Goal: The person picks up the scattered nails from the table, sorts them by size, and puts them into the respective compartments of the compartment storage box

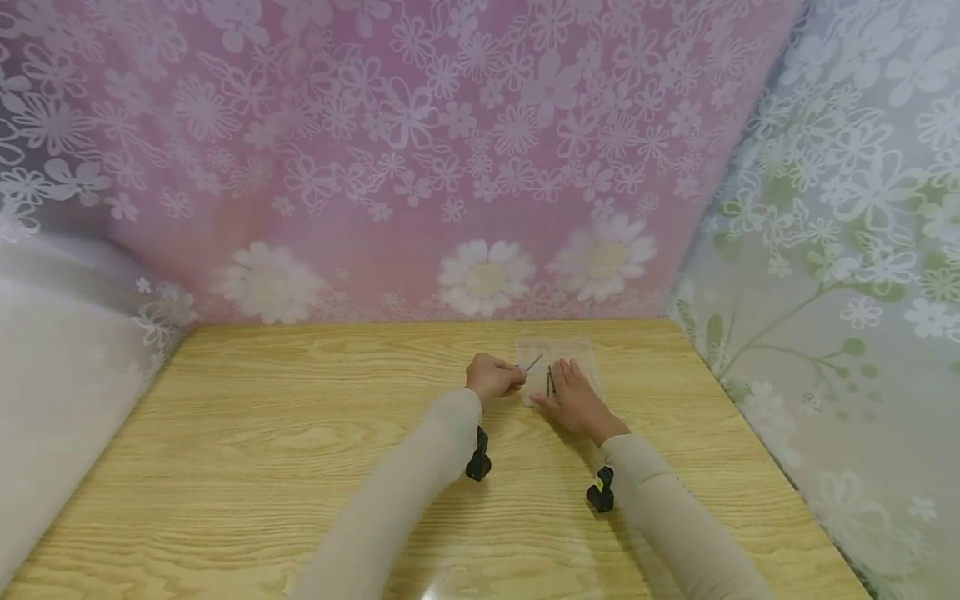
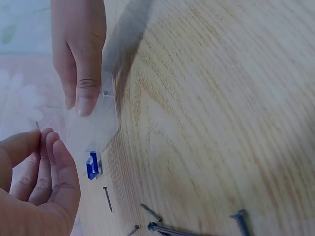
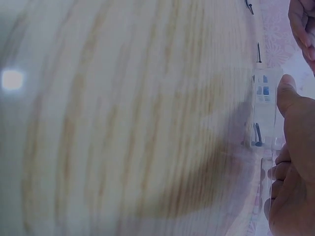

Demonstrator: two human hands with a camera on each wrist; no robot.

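My left hand [image 1: 495,377] pinches a thin nail [image 1: 534,362] between thumb and fingertips, its tip pointing up and away, beside a clear plastic box [image 1: 531,343]. In the left wrist view only a short end of that nail [image 2: 37,125] shows above the fingers. My right hand [image 1: 576,403] rests on the box with its fingers stretched forward and its thumb [image 2: 86,98] straight. Dark nails [image 3: 257,133] lie inside the box, close to the right thumb. Small blue pieces [image 3: 266,91] show through its clear wall in the right wrist view.
Loose nails [image 2: 150,212] of several sizes and a blue plastic piece [image 2: 92,165] lie on the wooden table [image 1: 300,467] near the box. A pink flowered curtain [image 1: 360,208] hangs behind the table, and a pale flowered one [image 1: 847,333] hangs at the right.
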